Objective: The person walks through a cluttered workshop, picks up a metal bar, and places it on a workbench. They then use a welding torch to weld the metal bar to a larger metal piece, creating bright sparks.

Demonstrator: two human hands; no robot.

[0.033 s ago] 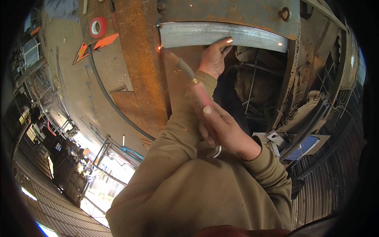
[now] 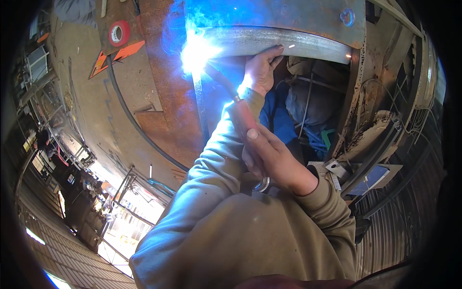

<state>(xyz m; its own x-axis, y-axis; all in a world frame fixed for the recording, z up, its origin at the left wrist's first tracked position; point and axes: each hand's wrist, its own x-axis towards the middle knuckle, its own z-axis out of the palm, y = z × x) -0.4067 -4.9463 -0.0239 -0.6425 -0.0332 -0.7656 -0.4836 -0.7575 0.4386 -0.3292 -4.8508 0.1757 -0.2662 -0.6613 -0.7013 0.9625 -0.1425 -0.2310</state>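
A bright silvery steel bar (image 2: 284, 42) spans the gap along the edge of a rusty steel plate (image 2: 279, 14). My left hand (image 2: 260, 71) grips its lower edge, thumb reaching up onto the face. In my right hand (image 2: 281, 161) is a welding torch (image 2: 243, 115) with a reddish handle, its neck passing over my left forearm. At the bar's left end, where it meets the rusty upright steel beam (image 2: 168, 96), a blinding blue-white arc (image 2: 196, 54) burns and hides the torch tip and the joint. Smoke rises above the arc.
A red tape roll (image 2: 118, 33) and an orange arrow-shaped piece (image 2: 115, 58) lie at the upper left. A black cable (image 2: 127, 108) curves down toward my left arm. A perforated rusty steel frame (image 2: 353, 96) stands on the right, with a blue panel (image 2: 369, 179) below it.
The small orange glow at the torch tip has become a bright arc with smoke and blue light over my sleeve and the steel. Both hands have stayed nearly in place.
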